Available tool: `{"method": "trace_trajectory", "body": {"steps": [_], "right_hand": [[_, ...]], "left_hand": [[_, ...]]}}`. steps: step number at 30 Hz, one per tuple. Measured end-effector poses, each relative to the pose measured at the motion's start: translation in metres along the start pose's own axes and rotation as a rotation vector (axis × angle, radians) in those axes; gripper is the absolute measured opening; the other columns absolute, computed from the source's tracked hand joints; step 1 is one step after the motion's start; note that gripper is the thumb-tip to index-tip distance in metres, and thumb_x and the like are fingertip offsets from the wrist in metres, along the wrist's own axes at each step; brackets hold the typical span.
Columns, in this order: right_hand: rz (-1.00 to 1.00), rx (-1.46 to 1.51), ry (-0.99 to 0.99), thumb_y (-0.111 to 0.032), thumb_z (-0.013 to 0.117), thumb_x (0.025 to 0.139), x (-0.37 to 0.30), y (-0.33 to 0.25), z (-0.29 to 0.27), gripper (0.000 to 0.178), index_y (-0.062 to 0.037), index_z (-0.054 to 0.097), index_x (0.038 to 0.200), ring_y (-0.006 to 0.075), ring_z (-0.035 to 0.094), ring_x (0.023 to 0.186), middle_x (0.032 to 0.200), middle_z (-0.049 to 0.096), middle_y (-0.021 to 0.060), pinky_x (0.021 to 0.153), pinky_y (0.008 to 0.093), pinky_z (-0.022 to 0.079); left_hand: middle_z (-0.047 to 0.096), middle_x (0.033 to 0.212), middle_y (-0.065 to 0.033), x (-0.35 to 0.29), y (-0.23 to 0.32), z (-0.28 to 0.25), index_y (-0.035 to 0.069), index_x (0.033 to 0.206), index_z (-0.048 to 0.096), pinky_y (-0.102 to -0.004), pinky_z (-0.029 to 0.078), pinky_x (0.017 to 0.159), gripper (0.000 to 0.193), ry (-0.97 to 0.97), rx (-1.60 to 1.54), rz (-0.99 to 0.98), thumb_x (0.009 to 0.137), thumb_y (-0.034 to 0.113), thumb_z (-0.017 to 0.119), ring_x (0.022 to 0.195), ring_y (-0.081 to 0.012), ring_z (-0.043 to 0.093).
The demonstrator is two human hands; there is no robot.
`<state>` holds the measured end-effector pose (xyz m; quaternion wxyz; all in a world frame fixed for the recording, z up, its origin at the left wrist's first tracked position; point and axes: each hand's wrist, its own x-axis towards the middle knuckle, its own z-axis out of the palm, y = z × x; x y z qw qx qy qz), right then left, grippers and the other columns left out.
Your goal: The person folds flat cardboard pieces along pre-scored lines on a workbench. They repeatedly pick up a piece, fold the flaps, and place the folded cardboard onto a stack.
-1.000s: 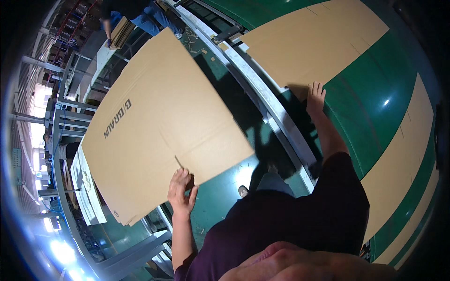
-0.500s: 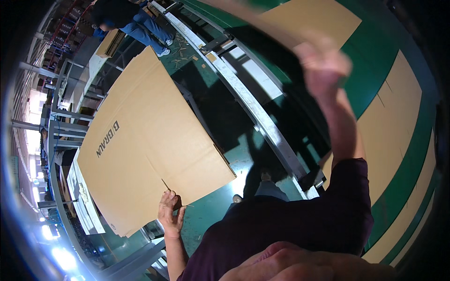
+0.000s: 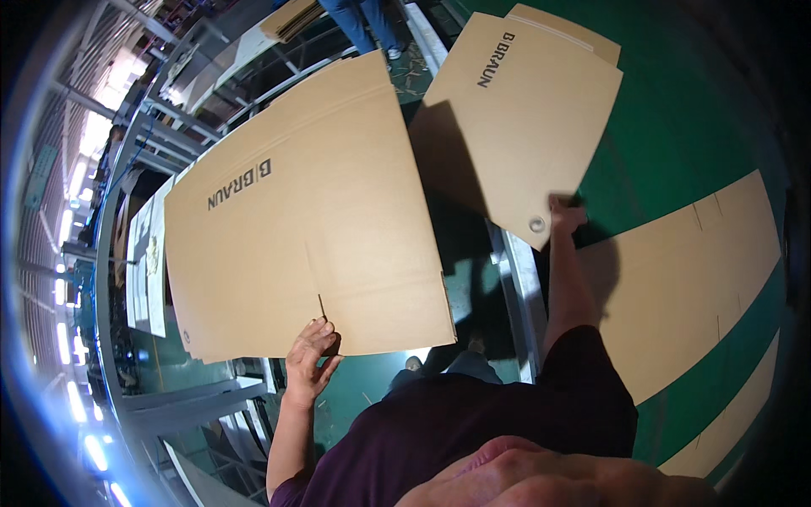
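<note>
Item 1 — left hand (image 3: 311, 362): at about 7 o'clock in the head view, fingers curled up against the lower edge of a large flat cardboard sheet (image 3: 304, 220), gripping it beside a short slit cut into that edge. The sheet is brown, creased with fold lines, printed with dark lettering near its upper left, and fills the view from centre out toward 10 o'clock. Several like sheets appear stacked under it, their edges showing at its lower left corner.

Item 2 — right hand (image 3: 566, 215): at about 2 o'clock, arm stretched out, fingers closed on the lower corner of a second, smaller cardboard sheet (image 3: 524, 118). This sheet is tilted, with its far end toward 12 o'clock, and has a small round hole close to the held corner. It casts a dark shadow between the two sheets.

Item 3: green floor (image 3: 676, 144), from 1 to 5 o'clock, with further flat cardboard pieces (image 3: 684, 279) lying on it at 3 to 4 o'clock.

Item 4: metal rail (image 3: 522, 287), running from 12 o'clock down to the centre, between the two held sheets.

Item 5: another person's legs (image 3: 363, 21) at 12 o'clock, standing beside the rail.
</note>
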<state>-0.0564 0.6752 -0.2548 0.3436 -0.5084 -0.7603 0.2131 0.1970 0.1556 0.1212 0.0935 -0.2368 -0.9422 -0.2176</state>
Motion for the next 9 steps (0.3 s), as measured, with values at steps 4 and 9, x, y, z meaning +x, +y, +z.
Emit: {"method": "trace_trajectory", "body": {"steps": [4, 9], "right_hand": [[-0.137, 0.808, -0.691, -0.021, 0.073, 0.078, 0.041, -0.047, 0.027, 0.023, -0.0006, 0.063, 0.076, 0.0194, 0.061, 0.062, 0.072, 0.064, 0.0075, 0.052, 0.0329, 0.047], [0.425, 1.392, -1.588, -0.022, 0.068, 0.082, 0.104, -0.185, -0.041, 0.055, 0.0116, 0.049, 0.121, 0.0272, 0.066, 0.102, 0.113, 0.062, 0.0269, 0.083, 0.027, 0.055]], "left_hand": [[0.063, 0.118, -0.0116, 0.001, 0.0, -0.002, 0.002, 0.102, 0.062, -0.0482, 0.044, 0.101, 0.043, 0.0, -0.013, 0.014, 0.065, 0.01, 0.08, 0.117, -0.034, 0.055], [0.062, 0.12, -0.0128, -0.002, -0.002, -0.001, 0.006, 0.106, 0.063, -0.0459, 0.044, 0.101, 0.042, 0.008, -0.038, -0.002, 0.068, 0.009, 0.079, 0.118, -0.0339, 0.055]]}}
